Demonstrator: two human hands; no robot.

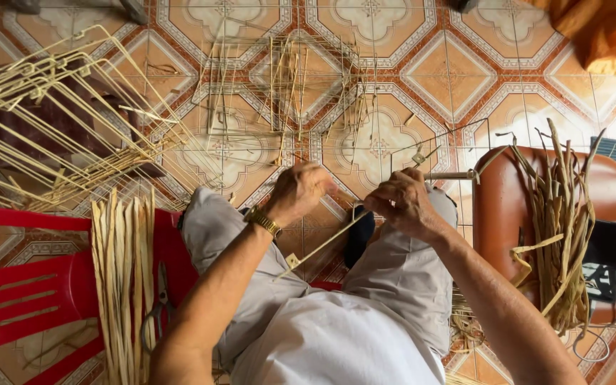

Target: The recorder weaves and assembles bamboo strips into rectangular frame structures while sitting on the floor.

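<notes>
My left hand [299, 191], with a gold wristwatch [264, 222] on the wrist, is closed above my left knee; what it grips is hidden. My right hand [402, 203] is closed on a thin pale cane strip [322, 246] that slants down to the left between my knees. A thin wire frame [458, 153] stands just beyond my right hand, with a pale stick across it. Both knees are in grey trousers.
A red plastic chair [30, 285] at left carries a bundle of flat straw strips [121, 278] and scissors [157, 306]. Bent cane frames [58, 128] lie at far left, loose sticks [286, 85] on the tiled floor ahead. A brown stool [497, 214] at right holds dried fibre strands [561, 228].
</notes>
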